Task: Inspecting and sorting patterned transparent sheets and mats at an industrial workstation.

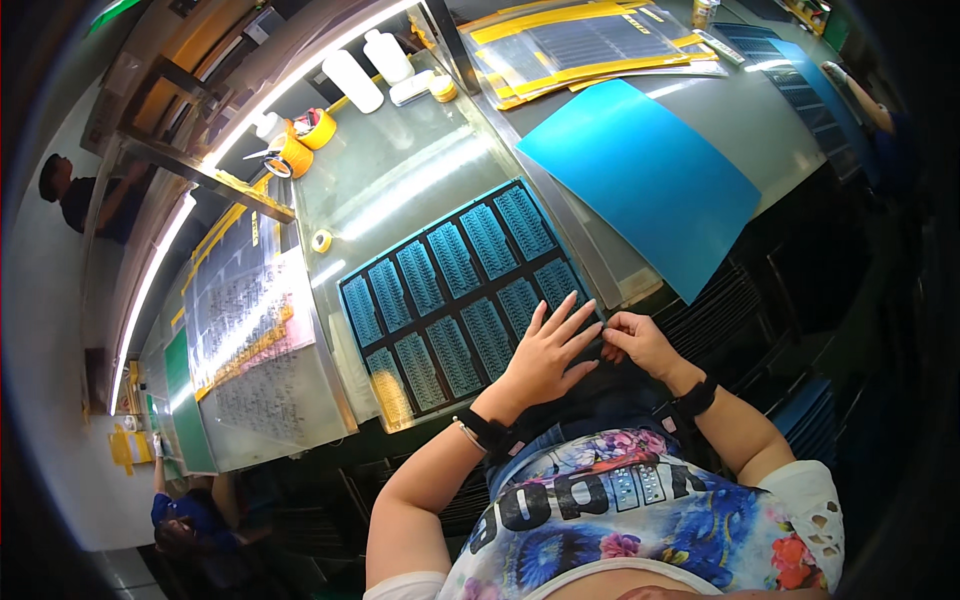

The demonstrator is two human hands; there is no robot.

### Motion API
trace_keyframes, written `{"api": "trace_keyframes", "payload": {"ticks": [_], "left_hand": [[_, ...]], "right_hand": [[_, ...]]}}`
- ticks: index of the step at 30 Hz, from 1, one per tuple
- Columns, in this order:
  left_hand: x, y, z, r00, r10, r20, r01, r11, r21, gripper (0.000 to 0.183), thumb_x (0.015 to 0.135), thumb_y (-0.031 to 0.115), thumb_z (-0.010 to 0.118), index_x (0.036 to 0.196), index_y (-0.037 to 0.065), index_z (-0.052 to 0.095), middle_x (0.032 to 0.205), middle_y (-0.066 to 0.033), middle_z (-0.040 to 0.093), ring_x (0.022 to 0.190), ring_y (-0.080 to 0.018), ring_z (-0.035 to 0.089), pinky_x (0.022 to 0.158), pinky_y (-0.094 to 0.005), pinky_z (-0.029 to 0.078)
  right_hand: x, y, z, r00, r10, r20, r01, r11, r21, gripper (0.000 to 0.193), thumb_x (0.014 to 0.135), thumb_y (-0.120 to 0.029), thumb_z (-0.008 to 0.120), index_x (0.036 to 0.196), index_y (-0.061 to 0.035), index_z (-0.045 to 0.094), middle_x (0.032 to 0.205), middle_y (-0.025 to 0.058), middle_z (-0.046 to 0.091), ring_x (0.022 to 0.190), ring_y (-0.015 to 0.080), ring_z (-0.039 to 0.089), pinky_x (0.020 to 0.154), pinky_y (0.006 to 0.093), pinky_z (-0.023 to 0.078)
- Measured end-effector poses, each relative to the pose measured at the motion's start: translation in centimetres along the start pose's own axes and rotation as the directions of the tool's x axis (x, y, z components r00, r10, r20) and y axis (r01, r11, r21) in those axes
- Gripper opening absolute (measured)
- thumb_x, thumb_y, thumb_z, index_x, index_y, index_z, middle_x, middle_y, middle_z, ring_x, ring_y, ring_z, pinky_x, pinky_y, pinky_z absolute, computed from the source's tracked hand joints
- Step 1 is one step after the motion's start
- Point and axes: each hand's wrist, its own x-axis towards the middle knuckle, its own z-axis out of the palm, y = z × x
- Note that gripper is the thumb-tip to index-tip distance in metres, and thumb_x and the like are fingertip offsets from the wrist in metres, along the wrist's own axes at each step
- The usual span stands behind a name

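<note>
The dark panel (pixel 455 300) with its two rows of blue ribbed rectangles lies flat on the glass-topped bench (pixel 400 180) right in front of you, its near corner at your hands. Your left hand (pixel 545 355) lies open on that corner, fingers spread and pressing flat. Your right hand (pixel 635 340) sits just beside it at the panel's edge, fingertips pinched together on the rim; what they nip is too small to make out. Both wrists carry dark straps.

Out to your right, a plain blue sheet (pixel 640 170) lies on the grey table, well apart from the panel. Beyond it, a stack of clear sleeves with yellow borders (pixel 590 45) rests at the far edge. On the glass ahead, a small yellow tape roll (pixel 321 240) stands near the panel's far side; farther off, two larger yellow tape rolls (pixel 300 145), and two white bottles (pixel 365 70) lie by the light strip. To your left, a clear sheet with printed rows and a pinkish patch (pixel 250 320) covers the next bench section. Another person (pixel 85 195) stands far left.
</note>
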Motion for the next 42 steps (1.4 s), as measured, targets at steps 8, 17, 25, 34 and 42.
{"api": "trace_keyframes", "payload": {"ticks": [8, 17, 25, 34, 42], "left_hand": [[-0.1, 0.5, 0.4, 0.996, -0.008, 0.093, -0.01, 0.981, 0.193, 0.079, 0.077, 0.053, 0.063, 0.143, 0.02, 0.034, 0.151, -0.0064, 0.027, 0.14, -0.0276, 0.021, 0.11, -0.0563, 0.017], [0.7, 0.0, 0.7, 0.997, -0.076, 0.014, 0.068, 0.956, 0.284, 0.061, 0.085, 0.057, 0.049, 0.14, 0.031, 0.041, 0.152, -0.0096, 0.024, 0.141, -0.0347, 0.015, 0.105, -0.0656, 0.014], [0.9, -6.5, -0.3, 0.851, -0.422, -0.311, 0.517, 0.773, 0.366, 0.064, 0.088, 0.053, 0.05, 0.142, 0.02, 0.037, 0.151, -0.0158, 0.024, 0.141, -0.0353, 0.017, 0.105, -0.0643, 0.015], [-21.9, -5.2, -2.3, 0.052, -0.63, -0.774, 0.999, 0.032, 0.041, 0.07, 0.077, 0.058, 0.063, 0.119, 0.003, 0.051, 0.123, -0.0194, 0.048, 0.118, -0.0379, 0.043, 0.092, -0.051, 0.038], [-23.9, -0.8, -0.8, -0.203, -0.974, -0.104, 0.331, 0.032, -0.943, 0.033, 0.089, 0.033, 0.064, 0.074, 0.003, 0.061, 0.067, -0.0033, 0.063, 0.058, -0.0114, 0.059, 0.054, -0.0237, 0.044]], "right_hand": [[-0.3, 1.1, 1.0, 0.999, -0.033, -0.032, 0.032, 0.999, -0.027, 0.012, 0.091, -0.014, 0.055, 0.086, -0.0031, 0.056, 0.066, 0.0017, 0.057, 0.057, 0.0076, 0.054, 0.051, 0.0214, 0.044], [-0.5, 1.0, 0.9, 0.999, -0.019, -0.032, 0.019, 1.0, -0.009, 0.015, 0.091, -0.014, 0.056, 0.08, -0.005, 0.052, 0.063, 0.0011, 0.056, 0.054, 0.0068, 0.052, 0.049, 0.021, 0.042], [-0.3, 1.2, 1.2, 0.999, 0.031, 0.024, -0.031, 0.999, 0.012, 0.017, 0.091, -0.016, 0.057, 0.079, -0.0053, 0.052, 0.064, 0.0021, 0.057, 0.055, 0.0071, 0.054, 0.051, 0.0208, 0.044], [-0.1, 0.0, 1.7, 0.994, 0.09, 0.065, -0.095, 0.993, 0.073, 0.019, 0.092, -0.018, 0.052, 0.084, -0.0013, 0.056, 0.079, 0.0107, 0.067, 0.071, 0.0158, 0.065, 0.065, 0.0267, 0.052], [0.3, 0.4, 0.0, 0.996, -0.009, 0.086, 0.028, 0.976, -0.215, 0.023, 0.094, -0.019, 0.051, 0.078, -0.0034, 0.053, 0.066, 0.0062, 0.061, 0.061, 0.0114, 0.059, 0.059, 0.0237, 0.047]]}}
